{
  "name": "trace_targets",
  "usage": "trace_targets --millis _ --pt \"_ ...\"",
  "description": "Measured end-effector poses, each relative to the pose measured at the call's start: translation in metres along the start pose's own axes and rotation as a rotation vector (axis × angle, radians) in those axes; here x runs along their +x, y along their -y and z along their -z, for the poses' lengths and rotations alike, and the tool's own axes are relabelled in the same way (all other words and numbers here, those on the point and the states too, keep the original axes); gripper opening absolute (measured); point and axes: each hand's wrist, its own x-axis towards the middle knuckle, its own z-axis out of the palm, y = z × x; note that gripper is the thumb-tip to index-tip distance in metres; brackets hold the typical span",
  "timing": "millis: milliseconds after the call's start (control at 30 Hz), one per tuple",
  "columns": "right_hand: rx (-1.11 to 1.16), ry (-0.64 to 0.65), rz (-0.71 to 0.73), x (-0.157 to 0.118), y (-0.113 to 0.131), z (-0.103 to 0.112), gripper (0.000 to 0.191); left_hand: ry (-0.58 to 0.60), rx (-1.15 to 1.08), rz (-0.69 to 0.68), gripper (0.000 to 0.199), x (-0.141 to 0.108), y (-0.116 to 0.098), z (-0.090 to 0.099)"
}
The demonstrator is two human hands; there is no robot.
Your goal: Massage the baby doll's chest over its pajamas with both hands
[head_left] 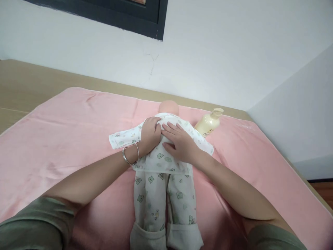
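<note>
A baby doll (168, 107) lies stretched out on a pink blanket, its bald head at the far end. It wears a white printed shirt (161, 158) with long sleeves spread to both sides, and matching trousers (154, 198) with turned-up cuffs. On the left of the doll's chest area, my left hand (151, 135) is curled, thumb and fingers gripping the shirt cloth. Flat against the shirt beside it rests my right hand (180, 140), fingers spread and holding nothing. The doll's face does not show.
Beyond the right sleeve, a pale yellow pump bottle (208, 123) leans over on the pink blanket (104, 194). The blanket covers a wooden surface (39, 74) that meets a white wall (208, 59). A dark frame (130, 15) is on the wall above.
</note>
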Motion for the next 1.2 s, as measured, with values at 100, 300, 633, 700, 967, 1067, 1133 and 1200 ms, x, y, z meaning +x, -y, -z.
trace_targets --millis 100,300,633,700,967,1067,1133,1200 --pt "-0.049 0.041 -0.024 0.008 0.013 0.011 0.042 0.013 0.005 0.017 0.031 0.001 0.001 0.000" --pt "-0.129 -0.033 -0.085 0.016 0.026 0.002 0.037 0.009 -0.002 0.010 0.032 0.002 0.002 0.000" --pt "-0.042 -0.241 -0.104 0.001 0.024 -0.026 0.045 0.026 -0.008 0.027 0.032 0.002 -0.002 0.002" --pt "-0.034 -0.225 -0.091 -0.001 0.021 -0.025 0.046 0.029 -0.009 0.030 0.032 0.002 -0.004 0.002" --pt "-0.022 -0.190 -0.012 -0.004 0.011 -0.022 0.048 0.015 -0.007 0.019 0.031 0.003 -0.002 0.001" --pt "-0.025 -0.210 -0.007 -0.003 0.010 -0.023 0.048 0.013 -0.009 0.016 0.031 0.002 -0.002 0.001" --pt "-0.021 -0.219 -0.006 -0.003 0.010 -0.023 0.048 0.008 -0.011 0.018 0.031 0.002 -0.002 0.002" --pt "-0.006 -0.219 0.001 -0.003 0.009 -0.022 0.048 0.003 -0.009 0.023 0.031 0.002 -0.002 0.002"
